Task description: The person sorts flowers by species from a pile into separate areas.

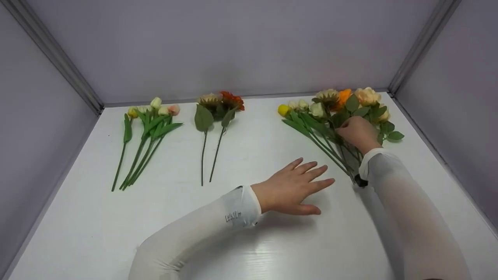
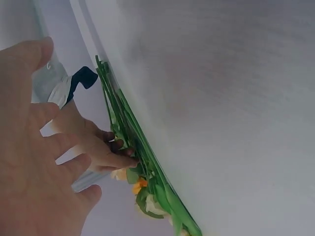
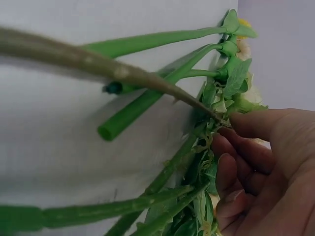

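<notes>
On the right of the table lies a mixed bunch of flowers with green stems (image 1: 325,149). It has a yellow tulip (image 1: 283,110), white buds, an orange bloom (image 1: 344,98) and peach roses (image 1: 367,96). My right hand (image 1: 360,134) is over this bunch. In the right wrist view, its thumb and forefinger pinch a brownish stem (image 3: 133,73), while the other fingers curl in. Which bloom that stem carries is hidden among leaves. My left hand (image 1: 293,188) is spread with straight fingers, palm down, left of the stem ends, holding nothing.
Several pale, yellow and pink tulips (image 1: 149,126) lie at the left of the white table (image 1: 249,155). Between them and the bunch are a cream flower (image 1: 210,100) and a red-orange one (image 1: 232,100), both long-stemmed. Grey walls (image 1: 249,46) enclose the back and sides.
</notes>
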`<action>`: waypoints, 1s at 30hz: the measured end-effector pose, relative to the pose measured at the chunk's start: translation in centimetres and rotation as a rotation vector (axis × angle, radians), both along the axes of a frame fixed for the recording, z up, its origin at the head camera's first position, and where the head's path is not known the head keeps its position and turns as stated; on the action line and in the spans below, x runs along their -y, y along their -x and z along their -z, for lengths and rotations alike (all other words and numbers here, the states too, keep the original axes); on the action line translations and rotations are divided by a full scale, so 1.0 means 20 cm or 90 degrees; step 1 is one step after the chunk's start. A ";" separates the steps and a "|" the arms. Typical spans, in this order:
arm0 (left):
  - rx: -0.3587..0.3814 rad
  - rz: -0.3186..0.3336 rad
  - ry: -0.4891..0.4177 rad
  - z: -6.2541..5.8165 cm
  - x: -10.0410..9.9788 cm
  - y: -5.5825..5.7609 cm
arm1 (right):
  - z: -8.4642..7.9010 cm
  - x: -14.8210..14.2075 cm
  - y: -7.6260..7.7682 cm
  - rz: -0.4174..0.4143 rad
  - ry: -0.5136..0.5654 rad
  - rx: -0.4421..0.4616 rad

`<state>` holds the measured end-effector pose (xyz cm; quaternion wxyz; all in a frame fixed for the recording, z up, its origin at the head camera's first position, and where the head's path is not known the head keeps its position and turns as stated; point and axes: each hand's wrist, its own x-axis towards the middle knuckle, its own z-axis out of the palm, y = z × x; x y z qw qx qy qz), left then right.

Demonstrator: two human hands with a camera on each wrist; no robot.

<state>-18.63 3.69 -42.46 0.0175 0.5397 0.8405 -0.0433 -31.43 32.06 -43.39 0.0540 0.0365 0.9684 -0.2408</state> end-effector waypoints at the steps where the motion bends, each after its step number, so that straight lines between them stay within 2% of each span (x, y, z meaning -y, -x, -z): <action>1: 0.001 0.000 0.004 0.01 0.00 0.00 | 0.00 0.00 0.00 0.002 -0.007 0.003; 6: 0.013 -0.006 0.008 0.04 -0.01 -0.01 | 0.01 0.00 0.02 0.011 -0.032 0.023; 10: 0.028 -0.011 0.003 0.05 0.00 0.00 | 0.02 0.00 0.02 0.021 0.000 0.032; 17: 0.067 -0.023 -0.022 0.05 0.04 0.03 | 0.01 -0.01 0.02 0.054 0.152 0.056; 22: 0.077 -0.041 -0.047 0.04 0.06 0.06 | -0.05 -0.03 0.01 0.100 0.276 0.074; 26: 0.101 -0.088 -0.107 0.02 0.08 0.09 | -0.12 -0.01 -0.01 0.133 0.371 0.081; 28: 0.139 -0.129 -0.166 0.00 0.08 0.11 | -0.15 0.02 -0.02 0.134 0.408 0.079; 30: 0.202 -0.184 -0.241 -0.01 0.10 0.13 | -0.18 0.06 -0.03 0.132 0.452 0.078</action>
